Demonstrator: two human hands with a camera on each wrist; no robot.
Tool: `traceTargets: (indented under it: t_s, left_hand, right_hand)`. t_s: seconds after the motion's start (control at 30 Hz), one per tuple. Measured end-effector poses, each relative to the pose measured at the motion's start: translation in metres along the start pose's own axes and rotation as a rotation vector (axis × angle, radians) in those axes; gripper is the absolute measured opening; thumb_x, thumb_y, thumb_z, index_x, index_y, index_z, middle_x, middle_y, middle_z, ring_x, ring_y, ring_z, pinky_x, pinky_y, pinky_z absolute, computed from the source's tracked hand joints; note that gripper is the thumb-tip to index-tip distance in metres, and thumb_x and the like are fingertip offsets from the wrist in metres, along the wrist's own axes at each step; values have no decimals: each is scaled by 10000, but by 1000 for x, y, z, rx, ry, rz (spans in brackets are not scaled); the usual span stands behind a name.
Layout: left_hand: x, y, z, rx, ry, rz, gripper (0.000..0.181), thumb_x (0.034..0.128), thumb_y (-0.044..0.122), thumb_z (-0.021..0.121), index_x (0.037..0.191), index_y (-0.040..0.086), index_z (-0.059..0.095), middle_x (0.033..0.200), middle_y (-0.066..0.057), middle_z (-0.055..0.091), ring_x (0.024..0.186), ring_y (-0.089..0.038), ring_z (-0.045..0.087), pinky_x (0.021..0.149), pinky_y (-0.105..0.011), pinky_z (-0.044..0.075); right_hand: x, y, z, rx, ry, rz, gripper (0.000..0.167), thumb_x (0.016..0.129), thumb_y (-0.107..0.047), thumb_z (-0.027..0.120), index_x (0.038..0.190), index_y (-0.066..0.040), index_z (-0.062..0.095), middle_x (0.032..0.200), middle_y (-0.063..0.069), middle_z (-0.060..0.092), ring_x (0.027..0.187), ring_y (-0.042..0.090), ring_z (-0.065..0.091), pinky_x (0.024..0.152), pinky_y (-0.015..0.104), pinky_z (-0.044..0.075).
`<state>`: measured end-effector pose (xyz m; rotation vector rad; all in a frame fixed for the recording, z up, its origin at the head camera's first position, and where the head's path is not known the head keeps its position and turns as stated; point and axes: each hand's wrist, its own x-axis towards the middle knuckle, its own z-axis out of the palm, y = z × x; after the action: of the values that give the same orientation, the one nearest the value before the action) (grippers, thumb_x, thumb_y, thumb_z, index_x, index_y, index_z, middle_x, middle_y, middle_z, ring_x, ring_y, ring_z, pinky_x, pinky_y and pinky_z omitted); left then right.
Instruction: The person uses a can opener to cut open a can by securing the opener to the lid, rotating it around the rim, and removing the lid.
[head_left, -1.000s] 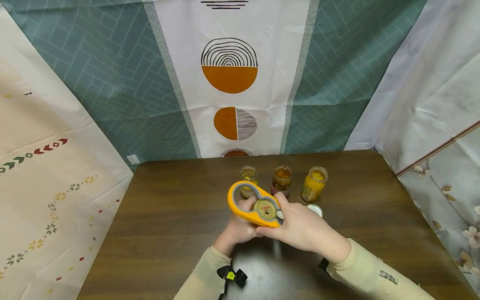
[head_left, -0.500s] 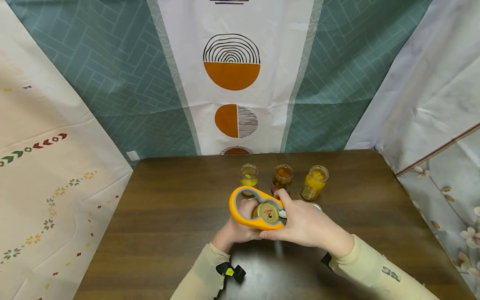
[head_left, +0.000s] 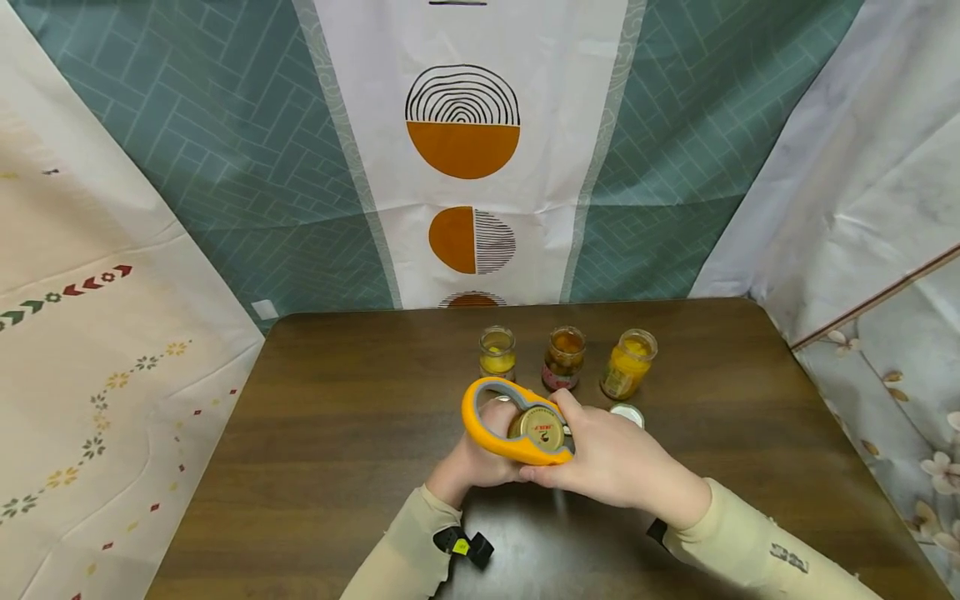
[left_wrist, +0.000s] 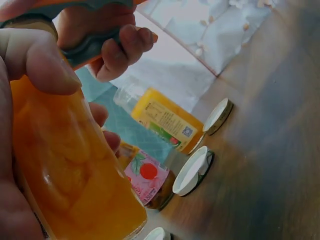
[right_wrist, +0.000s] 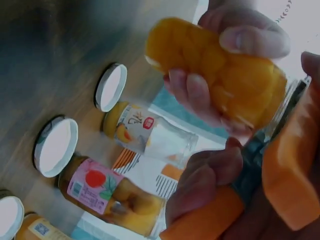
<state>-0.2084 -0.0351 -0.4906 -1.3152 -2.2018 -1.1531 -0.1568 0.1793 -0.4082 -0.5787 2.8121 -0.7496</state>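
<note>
Upright fingers of my left hand (head_left: 480,458) wrap round a glass jar of orange fruit pieces (left_wrist: 75,165). The jar tilts, and its gold lid (head_left: 542,427) faces up toward the head camera. Around that lid sits an orange-and-grey jar opener (head_left: 472,412), whose handles my right hand (head_left: 611,454) grips. In the right wrist view the opener's orange handle (right_wrist: 290,175) lies against the jar's lid end. Most of the jar's body is hidden in the head view.
Behind the hands stand three lidless jars: a pale yellow one (head_left: 497,358), a brown one with a pink label (head_left: 564,358) and a yellow one (head_left: 628,367). Loose lids lie before them, such as a white-lined lid (right_wrist: 56,147) on the wooden table (head_left: 337,400).
Both hands, with the jar and opener, have shifted slightly down and right in the head view. The opener stays round the lid, and the pale yellow jar behind shows more.
</note>
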Motion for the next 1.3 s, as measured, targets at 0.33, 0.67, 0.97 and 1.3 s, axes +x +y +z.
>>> traceTargets:
  t_s: [0.33, 0.67, 0.97, 1.3]
  left_hand:
    - [0, 6, 7, 25, 76, -38, 596, 639, 193, 925, 1125, 10, 632, 982, -90, 715, 889, -218, 691, 845, -325, 562]
    - [2, 16, 9, 26, 121, -169, 527, 688, 174, 912, 1117, 42, 635, 947, -47, 715, 837, -173, 679, 794, -336, 559]
    - [10, 26, 10, 121, 166, -299, 468, 724, 189, 891, 1105, 73, 646, 831, 5, 701, 737, -143, 667, 702, -346, 544]
    - [6, 19, 7, 16, 218, -245, 547, 606, 102, 887, 1088, 44, 636, 819, -8, 687, 716, -130, 627, 677, -292, 527]
  right_hand:
    - [-8, -5, 11, -122, 155, 57, 826, 776, -839, 738, 1218, -175, 523, 757, -52, 553, 649, 115, 528, 544, 348, 443]
    - [-3, -6, 4, -173, 107, -2, 951, 833, -887, 627, 1308, -74, 490, 712, -43, 531, 615, 125, 521, 562, 357, 461]
    - [2, -15, 4, -232, 159, 8, 856, 868, -800, 674, 1216, -38, 500, 607, -35, 476, 472, 138, 442, 443, 339, 391]
    - [7, -14, 5, -295, 247, -71, 761, 857, -787, 708, 1054, -81, 504, 541, -54, 411, 425, 136, 384, 403, 308, 336]
